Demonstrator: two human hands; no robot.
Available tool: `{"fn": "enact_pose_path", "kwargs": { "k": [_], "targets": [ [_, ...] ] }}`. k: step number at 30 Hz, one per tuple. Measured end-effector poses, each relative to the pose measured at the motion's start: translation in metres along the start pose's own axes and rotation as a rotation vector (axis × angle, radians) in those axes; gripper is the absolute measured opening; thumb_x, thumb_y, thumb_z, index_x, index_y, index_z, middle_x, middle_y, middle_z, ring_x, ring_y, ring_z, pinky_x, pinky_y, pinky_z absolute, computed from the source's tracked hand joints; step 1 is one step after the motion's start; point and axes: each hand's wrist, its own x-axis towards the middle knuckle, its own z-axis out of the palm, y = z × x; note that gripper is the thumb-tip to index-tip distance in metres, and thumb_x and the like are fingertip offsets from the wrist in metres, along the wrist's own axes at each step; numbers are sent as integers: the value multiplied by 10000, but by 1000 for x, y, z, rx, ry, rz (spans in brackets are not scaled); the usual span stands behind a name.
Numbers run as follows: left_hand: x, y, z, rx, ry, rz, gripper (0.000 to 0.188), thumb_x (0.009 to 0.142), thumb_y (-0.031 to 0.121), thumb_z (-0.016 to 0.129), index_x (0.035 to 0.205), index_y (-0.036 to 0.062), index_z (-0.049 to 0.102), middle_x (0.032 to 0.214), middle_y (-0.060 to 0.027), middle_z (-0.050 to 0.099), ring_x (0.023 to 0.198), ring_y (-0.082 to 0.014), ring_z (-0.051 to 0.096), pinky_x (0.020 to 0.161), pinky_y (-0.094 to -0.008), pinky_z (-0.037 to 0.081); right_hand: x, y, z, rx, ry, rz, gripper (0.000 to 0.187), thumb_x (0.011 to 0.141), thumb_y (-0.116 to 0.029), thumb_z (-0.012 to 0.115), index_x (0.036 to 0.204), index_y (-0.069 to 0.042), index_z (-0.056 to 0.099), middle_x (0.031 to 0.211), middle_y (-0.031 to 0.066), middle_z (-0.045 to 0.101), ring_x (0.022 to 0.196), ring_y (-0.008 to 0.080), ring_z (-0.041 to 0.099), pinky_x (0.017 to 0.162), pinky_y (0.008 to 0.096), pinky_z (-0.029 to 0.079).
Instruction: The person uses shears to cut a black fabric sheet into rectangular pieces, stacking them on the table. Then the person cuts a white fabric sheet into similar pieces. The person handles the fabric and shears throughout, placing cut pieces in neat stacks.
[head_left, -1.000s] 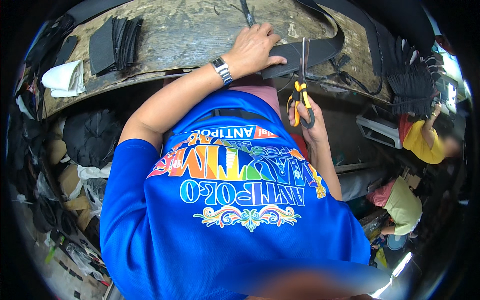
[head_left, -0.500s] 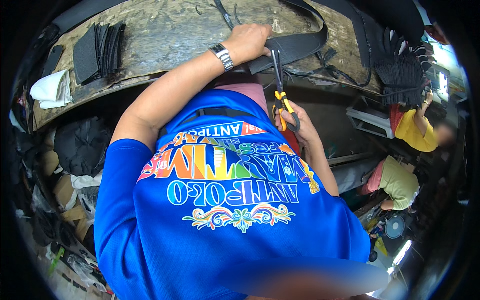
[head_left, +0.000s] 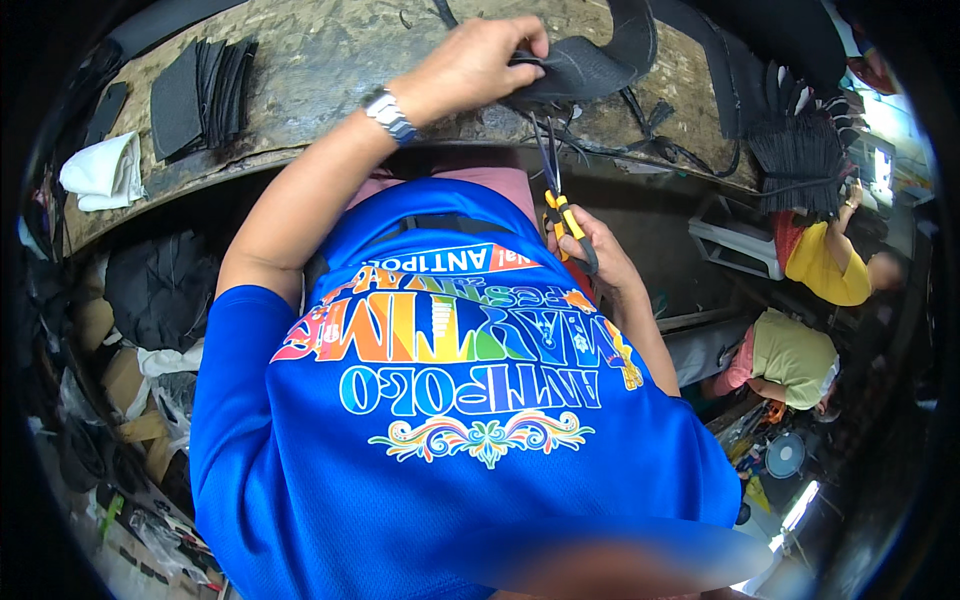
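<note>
At the far left of the frame, a folded white cloth lies on the edge of the worn wooden table. Just right of it, in the upper left, a stack of black pieces sits on the table. Near the top middle, the left hand, a metal watch on its wrist, pinches the end of a black strip between thumb and fingers; the strip curves up toward the top edge of the frame. Below the strip, right of centre, the right hand has its fingers closed around the yellow-and-black handles of scissors, the blades pointing up and slightly parted. Black cords lie right of the strip. Farther right is a bundle of black strips, with a person in a yellow top below it.
</note>
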Motion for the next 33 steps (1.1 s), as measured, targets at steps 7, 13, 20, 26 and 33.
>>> {"fn": "enact_pose_path", "kwargs": {
  "k": [7,13,20,26,33],
  "targets": [
    [-38,-12,-31,-351,-118,3,328,857,85,684,1183,122,675,1088,-98,693,1198,-227,569,1032,-333,432,21,-11,-8,62,-131,-29,527,835,-411,734,1136,-18,551,900,52,613,812,129,592,759,279,493],
    [-65,-21,-34,-404,-289,-119,240,863,96,677,1095,112,742,1060,-85,706,1085,-191,612,1022,-317,420,35,-35,-9,-49,-193,53,685,755,-538,759,1162,-22,568,889,48,617,810,128,587,763,269,466],
    [-79,-27,-39,-502,-356,-168,286,847,44,660,1125,65,727,1077,-66,706,1027,-163,630,980,-290,449,48,-55,-18,-142,-318,114,491,819,-375,772,1117,-33,583,897,5,596,800,96,570,722,254,472],
    [-85,-27,-42,-513,-340,-143,307,841,17,639,1130,69,727,1099,-69,709,1066,-169,631,995,-292,447,54,-61,-21,-175,-356,143,454,820,-360,776,1104,-61,587,891,-12,580,799,82,560,697,249,469],
    [-86,-30,-40,-533,-327,-168,313,845,18,640,1143,70,721,1124,-71,708,1100,-173,626,1013,-296,440,52,-58,-15,-89,-282,156,348,828,-293,782,1016,-86,575,878,-27,578,753,49,543,621,209,442]
  ]
}}
